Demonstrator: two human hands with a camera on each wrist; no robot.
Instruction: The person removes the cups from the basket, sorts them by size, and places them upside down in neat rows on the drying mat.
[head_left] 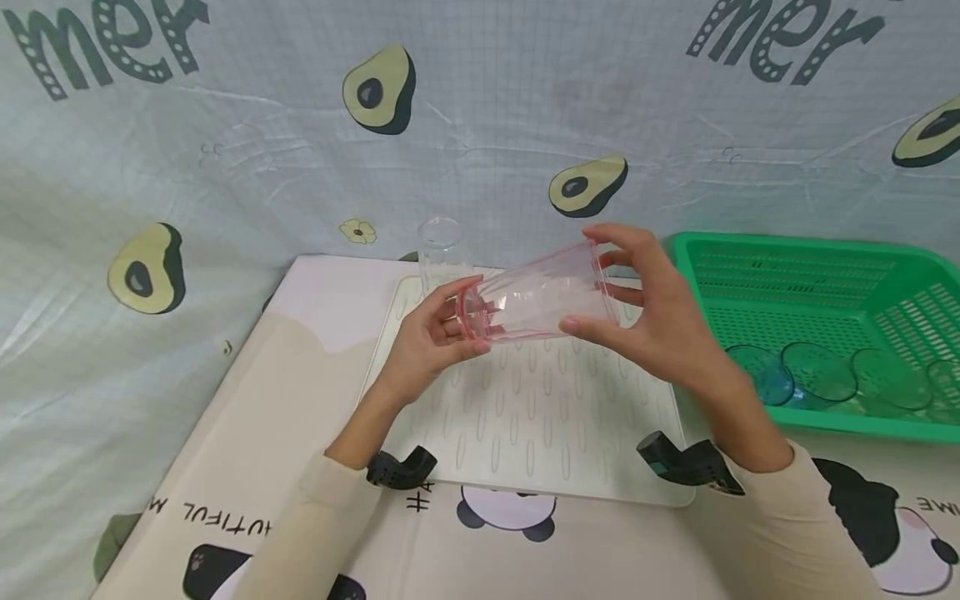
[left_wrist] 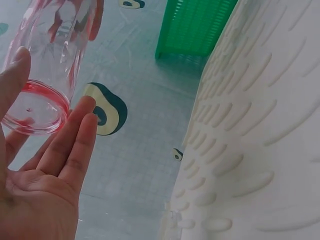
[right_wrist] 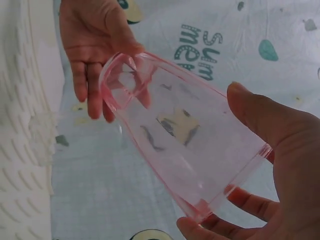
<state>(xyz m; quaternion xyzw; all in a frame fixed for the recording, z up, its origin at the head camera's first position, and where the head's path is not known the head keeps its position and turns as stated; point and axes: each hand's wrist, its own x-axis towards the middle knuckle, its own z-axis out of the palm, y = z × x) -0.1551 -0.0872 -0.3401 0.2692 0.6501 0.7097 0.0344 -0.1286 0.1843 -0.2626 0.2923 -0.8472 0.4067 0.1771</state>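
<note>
A clear pink drinking glass (head_left: 536,296) is held in the air on its side, its base to the left and its wide mouth to the right. My left hand (head_left: 420,346) pinches the thick red-tinted base (left_wrist: 42,107) between thumb and fingers. At the other end, my right hand (head_left: 663,321) grips the glass near the rim, with the thumb on the near side and spread fingers across the mouth. Beneath both hands lies a white ridged draining tray (head_left: 517,433). Behind the left hand, a colourless glass (head_left: 441,242) stands upright at the tray's back left corner.
To the right stands a green plastic basket (head_left: 787,246) with several glasses along its near side, including a blue one (head_left: 768,379). A printed cloth (head_left: 480,100) with avocados hangs behind the table. The pale tabletop (head_left: 300,400) carries panda prints.
</note>
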